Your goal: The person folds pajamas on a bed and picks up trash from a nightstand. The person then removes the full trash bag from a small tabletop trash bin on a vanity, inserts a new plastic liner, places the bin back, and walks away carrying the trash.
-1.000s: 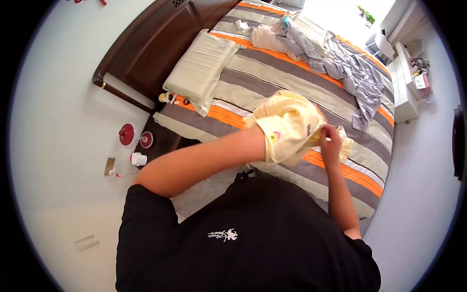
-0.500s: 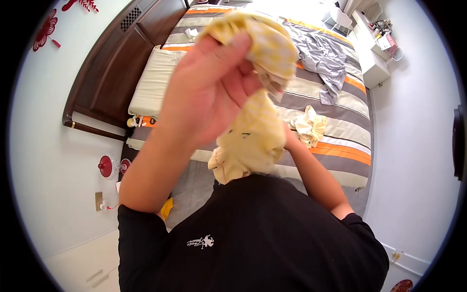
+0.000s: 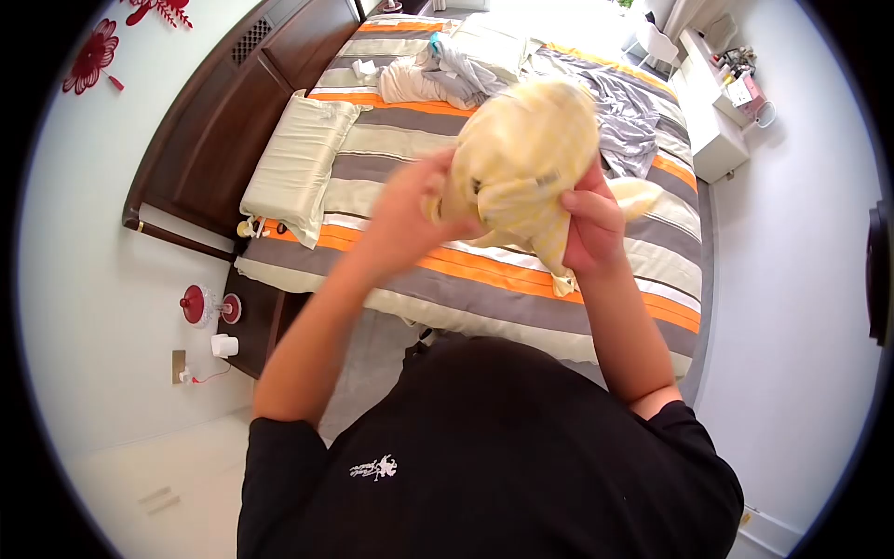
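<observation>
A bunched yellow-and-white checked cloth garment (image 3: 526, 154) hangs in the air above the bed, between my two hands. My left hand (image 3: 414, 210) is at its left side, slightly blurred, with fingers and thumb closed on the cloth's edge. My right hand (image 3: 596, 224) grips the lower right of the garment, thumb pressed on the front and fingers behind. Small dark marks show on the fabric. A pale yellow piece of cloth (image 3: 638, 197) sticks out beyond my right hand; I cannot tell whether it belongs to the held garment.
Below is a bed with a striped cover (image 3: 447, 289). On it are a pillow (image 3: 298, 163), a crumpled grey cloth (image 3: 629, 126) and a heap of pale clothes (image 3: 447, 74). A dark headboard (image 3: 251, 121) stands left, near a nightstand (image 3: 251, 317). A white desk (image 3: 712, 130) is at right.
The garment has been lowered from near my face to out over the bed and turned. My right hand, hidden behind cloth before, now shows at its right side. My left hand has moved down.
</observation>
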A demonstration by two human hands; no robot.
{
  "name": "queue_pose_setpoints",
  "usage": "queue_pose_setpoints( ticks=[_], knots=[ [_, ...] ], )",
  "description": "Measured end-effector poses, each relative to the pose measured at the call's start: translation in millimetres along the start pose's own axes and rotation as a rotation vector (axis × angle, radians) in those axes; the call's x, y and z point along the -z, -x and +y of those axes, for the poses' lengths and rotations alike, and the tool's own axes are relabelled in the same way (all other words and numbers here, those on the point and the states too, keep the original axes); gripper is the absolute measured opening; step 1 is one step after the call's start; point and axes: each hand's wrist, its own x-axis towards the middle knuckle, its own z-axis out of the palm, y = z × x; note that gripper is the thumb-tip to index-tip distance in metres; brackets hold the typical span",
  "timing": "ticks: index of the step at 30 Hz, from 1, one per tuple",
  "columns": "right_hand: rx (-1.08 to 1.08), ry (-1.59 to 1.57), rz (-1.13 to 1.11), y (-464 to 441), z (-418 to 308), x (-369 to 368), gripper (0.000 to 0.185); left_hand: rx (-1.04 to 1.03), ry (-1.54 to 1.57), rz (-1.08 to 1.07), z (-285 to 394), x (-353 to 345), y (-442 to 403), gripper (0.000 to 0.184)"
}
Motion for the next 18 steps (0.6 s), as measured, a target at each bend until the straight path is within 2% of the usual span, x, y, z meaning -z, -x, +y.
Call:
queue_pose_setpoints(
  ticks=[1, 3, 4, 5, 6, 8, 9, 11, 13, 15, 17, 18],
  knots=[
    [-0.009, 0.038, -0.006, -2, -4, -7, 0.071, 0.004, -0.001, 0.004, 6, -15, 3, 0.047],
    [-0.003, 0.138, 0.044, 1, -16, -9, 0.069, 0.293, 0.117, -0.157, 14, -37, 5, 0.030],
    [0.020, 0.295, 0.237, 3, -28, 0, 0.067, 0.249, 0.141, 0.019, 14, -38, 0, 0.020],
    [0.047, 0.451, 0.431, 7, -41, 12, 0.065, 0.289, 0.268, 0.076, -3, -31, -3, 0.019],
    [0.027, 0.396, 0.457, 13, -63, 30, 0.062, 0.329, 0.395, 0.134, -19, -24, -2, 0.020],
    [0.041, 0.388, 0.481, 31, -94, 48, 0.049, 0.474, 0.814, 0.339, 9, -13, -9, 0.021],
    [0.032, 0.381, 0.486, 38, -94, 70, 0.049, 0.420, 0.892, 0.298, 9, -6, -9, 0.026],
    [0.110, 1.171, 0.526, 51, -74, 135, 0.043, 0.580, 1.125, 0.340, 35, -5, -14, 0.033],
    [-0.157, 1.462, 0.446, 61, -47, 153, 0.044, 0.617, 1.070, 0.361, 62, -17, -16, 0.035],
    [-0.592, 0.955, 0.452, 62, -19, 137, 0.039, 0.651, 1.009, 0.382, 78, -28, -21, 0.038],
    [-0.634, 0.585, 0.347, 72, -4, 86, 0.044, 0.708, 0.895, 0.352, 83, -34, -27, 0.041],
    [-0.391, 0.618, 0.311, 71, 10, 71, 0.046, 0.740, 0.831, 0.363, 79, -33, -31, 0.042]
  ],
)
